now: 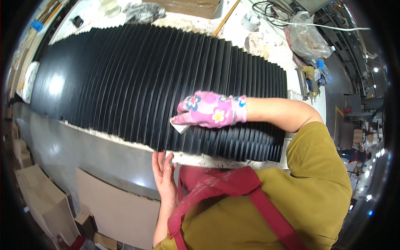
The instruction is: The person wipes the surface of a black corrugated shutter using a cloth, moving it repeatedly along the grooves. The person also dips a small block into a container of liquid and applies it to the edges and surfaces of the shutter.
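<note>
A long row of black slats (137, 79), stood side by side like pleats, covers the work table. My right hand (212, 110), in a pink glove with a flower print, lies over the slats right of the middle. Its fingers are closed on a small white piece (181, 127), whose pointed corner shows below the fingertips; I cannot tell if it is paper or cloth. At the near edge of the row, my bare left hand (164, 173) has its fingers stretched up against the slat ends and holds nothing I can see.
Behind the slats lie crumpled plastic (145, 12), a cardboard box (187, 7) and a thin wooden stick (226, 18). A yellowish tool (309, 77) and a clear plastic bag (308, 35) sit at the right end. Cardboard (116, 208) stands below left.
</note>
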The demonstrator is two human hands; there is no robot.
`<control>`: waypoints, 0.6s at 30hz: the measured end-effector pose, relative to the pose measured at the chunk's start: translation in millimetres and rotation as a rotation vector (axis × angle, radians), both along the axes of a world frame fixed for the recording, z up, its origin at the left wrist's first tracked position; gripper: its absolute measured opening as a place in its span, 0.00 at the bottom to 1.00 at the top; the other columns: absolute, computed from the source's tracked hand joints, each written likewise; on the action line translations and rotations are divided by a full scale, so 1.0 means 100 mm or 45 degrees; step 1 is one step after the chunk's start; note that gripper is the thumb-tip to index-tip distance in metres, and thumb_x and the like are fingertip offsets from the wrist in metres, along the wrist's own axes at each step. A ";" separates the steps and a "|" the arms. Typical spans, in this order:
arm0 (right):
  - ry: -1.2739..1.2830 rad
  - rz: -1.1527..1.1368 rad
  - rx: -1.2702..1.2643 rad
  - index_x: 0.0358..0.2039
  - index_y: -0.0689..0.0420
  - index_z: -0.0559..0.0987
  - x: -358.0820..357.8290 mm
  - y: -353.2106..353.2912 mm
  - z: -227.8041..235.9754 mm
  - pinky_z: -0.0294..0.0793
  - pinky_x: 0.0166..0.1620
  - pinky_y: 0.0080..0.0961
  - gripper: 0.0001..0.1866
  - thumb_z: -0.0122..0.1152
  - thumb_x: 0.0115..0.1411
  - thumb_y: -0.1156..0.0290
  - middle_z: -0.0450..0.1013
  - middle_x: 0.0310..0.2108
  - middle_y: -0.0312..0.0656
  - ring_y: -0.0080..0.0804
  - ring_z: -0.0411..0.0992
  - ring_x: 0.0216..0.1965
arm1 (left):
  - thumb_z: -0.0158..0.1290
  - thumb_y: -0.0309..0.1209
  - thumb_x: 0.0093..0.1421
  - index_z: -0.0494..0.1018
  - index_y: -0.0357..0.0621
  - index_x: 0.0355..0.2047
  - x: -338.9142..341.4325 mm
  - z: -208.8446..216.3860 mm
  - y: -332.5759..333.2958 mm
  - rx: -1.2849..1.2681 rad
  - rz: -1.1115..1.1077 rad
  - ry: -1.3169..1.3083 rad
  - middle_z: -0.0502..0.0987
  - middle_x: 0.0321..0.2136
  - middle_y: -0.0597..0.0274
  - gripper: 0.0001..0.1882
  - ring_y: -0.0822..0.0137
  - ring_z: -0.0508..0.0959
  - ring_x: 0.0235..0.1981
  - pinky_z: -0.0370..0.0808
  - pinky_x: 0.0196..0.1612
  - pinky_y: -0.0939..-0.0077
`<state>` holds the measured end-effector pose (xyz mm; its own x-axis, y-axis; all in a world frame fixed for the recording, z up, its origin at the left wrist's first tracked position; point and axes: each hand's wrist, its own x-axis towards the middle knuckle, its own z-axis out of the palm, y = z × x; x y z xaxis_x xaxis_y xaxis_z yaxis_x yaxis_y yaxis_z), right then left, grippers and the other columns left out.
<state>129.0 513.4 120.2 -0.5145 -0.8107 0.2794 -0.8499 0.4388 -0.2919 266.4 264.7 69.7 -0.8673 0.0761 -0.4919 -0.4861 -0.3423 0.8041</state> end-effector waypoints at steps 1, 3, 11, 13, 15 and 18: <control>-0.037 -0.110 -0.013 0.46 0.51 0.73 -0.07 0.03 0.00 0.75 0.29 0.25 0.17 0.56 0.54 0.68 0.71 0.29 0.38 0.33 0.74 0.29 | 0.45 0.28 0.62 0.44 0.45 0.64 -0.01 0.01 0.00 0.034 -0.007 -0.020 0.54 0.61 0.53 0.33 0.60 0.62 0.58 0.62 0.55 0.69; -0.186 -0.418 -0.153 0.51 0.54 0.70 -0.50 0.26 -0.13 0.74 0.36 0.30 0.21 0.54 0.55 0.71 0.70 0.34 0.43 0.37 0.73 0.35 | 0.45 0.28 0.62 0.44 0.45 0.65 -0.02 0.05 0.01 0.074 -0.028 -0.033 0.52 0.61 0.53 0.33 0.61 0.60 0.59 0.62 0.55 0.69; -0.225 -0.409 0.146 0.38 0.53 0.73 0.36 -0.50 -0.10 0.74 0.30 0.26 0.08 0.50 0.59 0.68 0.71 0.27 0.38 0.32 0.74 0.33 | 0.45 0.27 0.61 0.41 0.45 0.65 -0.03 -0.06 -0.09 0.180 -0.172 -0.037 0.51 0.62 0.56 0.35 0.63 0.59 0.60 0.63 0.56 0.69; -0.065 -0.176 0.024 0.41 0.52 0.73 0.54 -0.54 -0.02 0.74 0.30 0.28 0.15 0.55 0.52 0.68 0.69 0.26 0.36 0.32 0.73 0.31 | 0.42 0.26 0.62 0.41 0.47 0.65 -0.02 -0.10 -0.13 0.199 -0.233 -0.054 0.47 0.64 0.56 0.34 0.63 0.58 0.60 0.63 0.56 0.71; -0.164 -0.286 -0.090 0.45 0.54 0.72 0.28 -0.49 0.01 0.73 0.32 0.32 0.18 0.55 0.50 0.70 0.69 0.27 0.36 0.33 0.73 0.31 | 0.42 0.26 0.62 0.41 0.47 0.65 -0.05 -0.12 -0.16 0.238 -0.300 -0.026 0.47 0.64 0.56 0.34 0.63 0.58 0.60 0.63 0.56 0.71; 0.244 -0.687 -0.151 0.44 0.58 0.72 -0.15 -0.40 -0.27 0.72 0.30 0.32 0.18 0.55 0.50 0.71 0.69 0.27 0.40 0.35 0.72 0.29 | 0.43 0.27 0.62 0.41 0.47 0.65 -0.04 -0.11 -0.16 0.277 -0.364 0.009 0.48 0.64 0.58 0.34 0.64 0.60 0.59 0.64 0.55 0.72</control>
